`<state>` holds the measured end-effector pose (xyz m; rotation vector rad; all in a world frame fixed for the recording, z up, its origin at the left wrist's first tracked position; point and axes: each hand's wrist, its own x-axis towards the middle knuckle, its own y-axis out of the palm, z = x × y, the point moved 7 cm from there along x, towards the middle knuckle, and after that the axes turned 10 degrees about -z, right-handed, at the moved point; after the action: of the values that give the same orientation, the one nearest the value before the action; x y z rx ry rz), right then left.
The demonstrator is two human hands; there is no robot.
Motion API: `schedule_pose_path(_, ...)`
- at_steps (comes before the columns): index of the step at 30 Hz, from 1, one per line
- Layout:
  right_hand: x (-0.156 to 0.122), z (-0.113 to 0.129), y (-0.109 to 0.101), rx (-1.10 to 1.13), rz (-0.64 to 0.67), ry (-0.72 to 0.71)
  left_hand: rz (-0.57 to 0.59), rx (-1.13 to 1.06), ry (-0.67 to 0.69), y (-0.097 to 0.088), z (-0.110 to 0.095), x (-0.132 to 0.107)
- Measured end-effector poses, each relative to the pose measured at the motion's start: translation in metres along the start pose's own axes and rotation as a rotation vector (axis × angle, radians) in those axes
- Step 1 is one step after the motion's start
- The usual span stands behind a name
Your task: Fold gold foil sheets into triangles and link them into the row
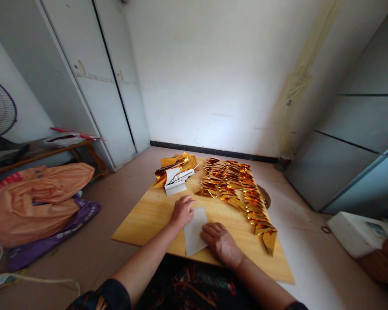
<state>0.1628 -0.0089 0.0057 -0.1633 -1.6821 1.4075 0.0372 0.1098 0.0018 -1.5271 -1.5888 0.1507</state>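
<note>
A pale grey-white sheet of paper lies on a wooden board in front of me. My left hand is at its upper left edge, fingers curled together on the paper. Lying flat with fingers stretched out, my right hand rests over the right edge of the sheet. Beyond my left hand is a loose pile of gold foil sheets, some showing their white backs. Folded shiny gold foil pieces overlap in several rows on the right side of the board.
The wooden board sits low before me. Orange and purple bags lie on the floor at left, near a low wooden table and a fan. A white foam box stands at right, by a grey cabinet.
</note>
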Motion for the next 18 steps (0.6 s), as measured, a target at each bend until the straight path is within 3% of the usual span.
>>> schedule_pose_path(3,0.001,-0.004,-0.004,0.063,0.037,0.037,0.007,0.069,0.084,-0.015,-0.011,-0.012)
schedule_pose_path(7,0.006,-0.021,0.0,0.208,0.134,0.133,0.144,-0.045,0.15,-0.02,-0.013,-0.035)
schedule_pose_path(11,0.013,-0.048,0.008,0.523,0.163,0.401,0.112,-0.074,0.12,-0.026,0.004,-0.044)
schedule_pose_path(15,0.016,-0.067,0.02,0.901,0.068,0.719,0.15,-0.068,0.196,-0.027,0.005,-0.044)
schedule_pose_path(18,0.022,-0.073,0.024,0.947,-0.081,0.803,0.16,-0.042,0.266,-0.031,-0.001,-0.045)
